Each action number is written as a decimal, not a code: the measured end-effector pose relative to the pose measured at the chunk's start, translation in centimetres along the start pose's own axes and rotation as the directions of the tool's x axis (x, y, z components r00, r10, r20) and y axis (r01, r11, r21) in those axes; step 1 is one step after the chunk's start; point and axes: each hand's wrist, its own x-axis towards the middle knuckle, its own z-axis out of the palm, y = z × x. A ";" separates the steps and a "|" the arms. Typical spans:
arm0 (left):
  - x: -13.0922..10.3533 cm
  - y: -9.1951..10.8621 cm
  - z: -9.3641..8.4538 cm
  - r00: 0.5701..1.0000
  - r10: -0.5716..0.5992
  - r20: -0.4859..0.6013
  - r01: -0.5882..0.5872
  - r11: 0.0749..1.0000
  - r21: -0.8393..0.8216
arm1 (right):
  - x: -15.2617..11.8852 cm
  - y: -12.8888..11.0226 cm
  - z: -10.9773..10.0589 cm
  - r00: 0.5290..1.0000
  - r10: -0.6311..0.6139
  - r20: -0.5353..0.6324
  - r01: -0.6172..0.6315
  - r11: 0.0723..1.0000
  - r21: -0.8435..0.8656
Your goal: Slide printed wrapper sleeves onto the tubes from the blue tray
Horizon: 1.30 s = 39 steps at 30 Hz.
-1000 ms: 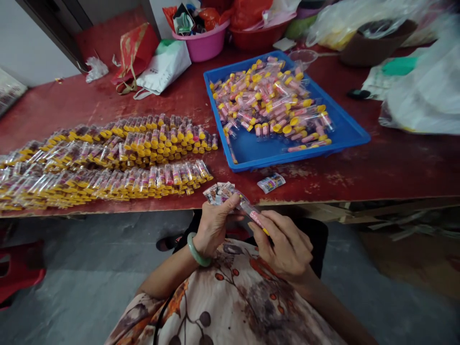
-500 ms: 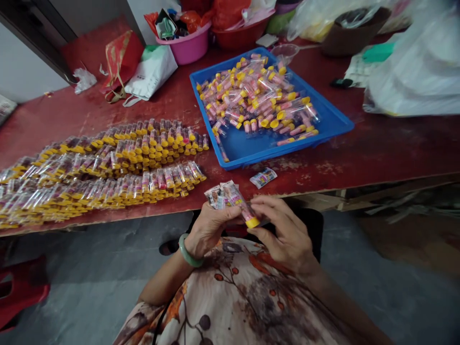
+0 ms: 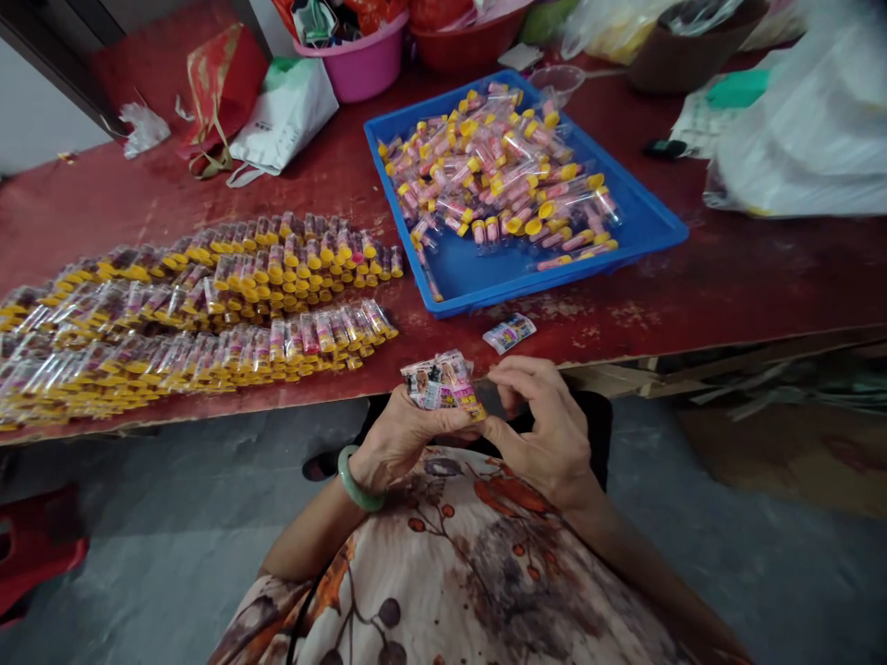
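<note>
- Sits at a worn red table (image 3: 658, 309), over a grey floor (image 3: 228, 517).
- Wears a patterned garment (image 3: 450, 582) beneath both hands and a pale green bangle (image 3: 357, 485) just behind the left hand (image 3: 406, 429).
- Pinches a small bunch of printed packets (image 3: 443, 377) in the left hand, with the thumb pressed across the lower part and with the fingers mostly hidden behind.
- Bends the fingers of the right hand (image 3: 544, 429), with a gap between forefinger and thumb, just beside the bunch.
- Points the right thumb at a yellow end (image 3: 476, 410) on the right side of the bunch; cannot tell touching from nearly touching.
- Has a loose packet (image 3: 509, 332) on the table just beyond the right fingertips.
- Has stacked tubes (image 3: 194, 356) with yellow ends in long rows, beyond the left hand and far out to its left.
- Has a blue tray (image 3: 478, 277) farther ahead of both hands, heaped with jumbled tubes (image 3: 485, 171) with yellow caps and pink contents.
- Shows a white bag (image 3: 284, 120) and a red bag (image 3: 225, 83) well beyond the left hand.
- Shows a pink basin (image 3: 360, 65) past the tray, and a white plastic bag (image 3: 796, 152) far to the right of the right hand.
</note>
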 end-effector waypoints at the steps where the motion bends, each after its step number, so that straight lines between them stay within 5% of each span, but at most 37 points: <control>1: 0.1 -0.1 -0.2 1.000 0.008 0.011 -0.008 1.000 -0.007 | -0.1 0.0 0.0 1.000 -0.004 0.024 0.004 1.000 0.018; 5: 0.3 -0.4 -0.8 0.999 -0.005 0.052 0.006 1.000 -0.012 | -0.4 -0.2 -0.1 0.997 -0.056 0.057 0.051 0.995 0.088; 19: -0.2 -0.4 -0.3 0.998 0.012 0.056 -0.008 0.997 -0.083 | -1.9 -0.5 1.0 0.968 -0.209 -0.142 0.198 0.976 -0.085; 35: -0.2 -0.5 -0.4 1.000 -0.012 0.012 0.013 0.999 -0.040 | -2.1 -0.2 1.0 0.959 -0.282 -0.044 0.257 0.921 -0.294; 39: -0.3 0.0 -0.9 1.000 0.006 -0.013 -0.006 1.000 -0.012 | -1.1 0.0 0.4 0.972 -0.235 0.017 0.235 0.964 -0.123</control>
